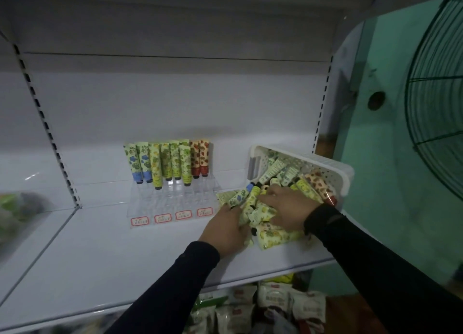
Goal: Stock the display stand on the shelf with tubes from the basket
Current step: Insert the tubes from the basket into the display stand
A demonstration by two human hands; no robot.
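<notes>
Under both hands (226, 229) (284, 208): spilled tubes (275, 236).

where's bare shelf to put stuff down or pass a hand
Bare patches: the white shelf left of and in front of the clear acrylic display stand, and its empty front steps. Crowded: the right end, where floral tubes spill from the tipped white perforated basket under both hands.

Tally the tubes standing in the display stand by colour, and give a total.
Blue tubes: 2
Green tubes: 6
Red tubes: 2
Total in the display stand: 10
</notes>
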